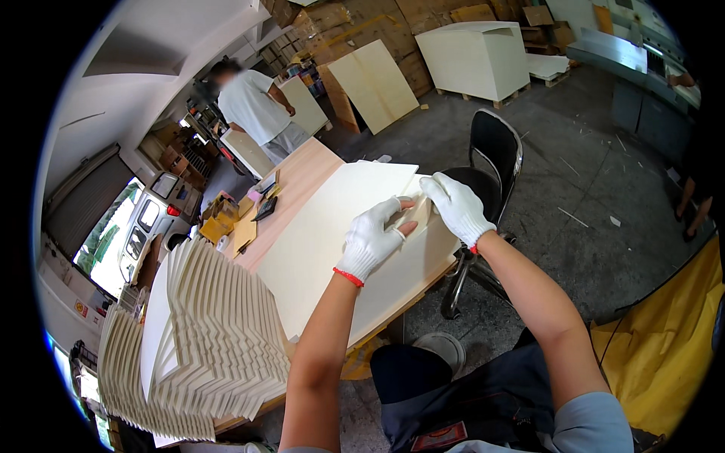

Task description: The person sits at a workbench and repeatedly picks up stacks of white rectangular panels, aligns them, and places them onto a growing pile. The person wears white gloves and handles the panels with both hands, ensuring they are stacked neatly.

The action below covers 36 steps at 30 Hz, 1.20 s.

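Observation:
My left hand [371,238] wears a white knit glove with a red cuff; its thumb and forefinger tips are bare. They reach to a pale beige, folded-looking piece [424,215] above the table. My right hand [456,205], in a matching glove, closes over the upper edge of that piece. What the piece is exactly, I cannot make out. Beneath both hands lies a large cream-white sheet [325,219] on the wooden table [302,167]. To the left of my left arm rises a tall stack of bent cream-white pieces [219,325].
A black chair [492,151] stands just beyond the table's right side. Yellow cardboard [220,215] and a dark flat object [266,208] lie on the far table. A person [260,109] stands beyond. Boards [374,83] and a white stack on pallets [476,60] are behind.

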### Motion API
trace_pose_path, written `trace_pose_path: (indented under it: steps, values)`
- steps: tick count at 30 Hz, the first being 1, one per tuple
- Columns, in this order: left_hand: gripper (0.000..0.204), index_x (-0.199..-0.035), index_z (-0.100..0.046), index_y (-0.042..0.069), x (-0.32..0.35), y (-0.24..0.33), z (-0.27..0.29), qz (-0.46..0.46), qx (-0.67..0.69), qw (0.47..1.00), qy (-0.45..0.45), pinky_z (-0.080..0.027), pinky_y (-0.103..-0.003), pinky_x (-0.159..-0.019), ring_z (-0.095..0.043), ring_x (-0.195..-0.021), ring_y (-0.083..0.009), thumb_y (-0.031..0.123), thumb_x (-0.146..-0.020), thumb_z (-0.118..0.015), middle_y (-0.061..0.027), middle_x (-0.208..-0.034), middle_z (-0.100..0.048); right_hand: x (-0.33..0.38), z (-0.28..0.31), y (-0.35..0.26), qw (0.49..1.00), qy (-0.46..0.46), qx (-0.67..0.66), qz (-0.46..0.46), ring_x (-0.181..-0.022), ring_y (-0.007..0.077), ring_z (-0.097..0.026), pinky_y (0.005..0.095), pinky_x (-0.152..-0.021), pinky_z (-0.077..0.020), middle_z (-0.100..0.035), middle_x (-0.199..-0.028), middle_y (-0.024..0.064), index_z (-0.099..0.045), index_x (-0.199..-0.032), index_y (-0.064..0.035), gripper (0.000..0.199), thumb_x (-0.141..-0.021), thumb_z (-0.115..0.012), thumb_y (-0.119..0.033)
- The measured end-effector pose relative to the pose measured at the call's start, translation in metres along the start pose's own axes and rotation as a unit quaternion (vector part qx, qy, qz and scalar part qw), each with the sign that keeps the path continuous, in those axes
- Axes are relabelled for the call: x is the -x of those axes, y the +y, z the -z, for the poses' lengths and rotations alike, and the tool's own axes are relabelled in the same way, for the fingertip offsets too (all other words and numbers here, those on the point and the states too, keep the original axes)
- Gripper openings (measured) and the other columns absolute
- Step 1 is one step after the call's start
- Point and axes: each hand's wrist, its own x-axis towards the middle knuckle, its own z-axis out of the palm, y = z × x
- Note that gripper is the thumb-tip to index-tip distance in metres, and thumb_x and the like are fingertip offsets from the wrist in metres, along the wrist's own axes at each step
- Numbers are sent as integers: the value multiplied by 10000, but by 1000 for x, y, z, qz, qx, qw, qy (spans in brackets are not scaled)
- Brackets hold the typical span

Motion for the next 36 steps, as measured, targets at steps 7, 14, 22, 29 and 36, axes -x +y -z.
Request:
trace_pose_path:
  steps: [7, 14, 22, 29, 36]
  values:
    - [336, -1217, -672, 111, 0, -3, -2, -2, 63, 998, 26, -519, -355, -830, -676, -909, -244, 162, -885, -681, -162, -1054, -708, 0, 1, 0, 1000, -10, 2, 10, -897, 433, -624, 510, -770, -460, -669, -921, 232, -643, -1055, -85, 505, -996, -396, -521]
    - [328, -1218, -668, 137, 0, -3, -3, -27, -25, 999, 9, -506, -354, -824, -668, -903, -267, 192, -895, -685, -173, -1016, -697, -3, -6, 12, 999, 12, 33, 33, -860, 433, -630, 522, -736, -460, -666, -871, 242, -630, -1077, -83, 483, -1006, -402, -503]
    - [339, -1202, -677, 134, -1, -2, -4, -21, -40, 999, 13, -498, -344, -722, -639, -737, -198, 211, -874, -715, -119, -844, -670, -3, -6, 13, 999, -1, 32, 21, -875, 429, -635, 519, -746, -464, -675, -902, 235, -633, -1085, -83, 478, -1006, -408, -498]
    - [309, -1213, -673, 133, 1, 4, -1, -11, -35, 999, 3, -500, -347, -742, -639, -753, -210, 179, -907, -662, -128, -835, -658, 0, -4, 7, 999, 7, 29, 18, -873, 420, -641, 520, -749, -465, -679, -907, 228, -632, -1076, -96, 463, -1007, -409, -497]
    - [301, -1220, -662, 189, 0, -5, -3, -32, -39, 999, 13, -513, -387, -840, -669, -935, -313, 234, -926, -612, -156, -1035, -688, 0, -2, 4, 999, -21, 43, 6, -849, 414, -646, 523, -737, -461, -674, -870, 235, -605, -1051, -85, 454, -1003, -410, -491]
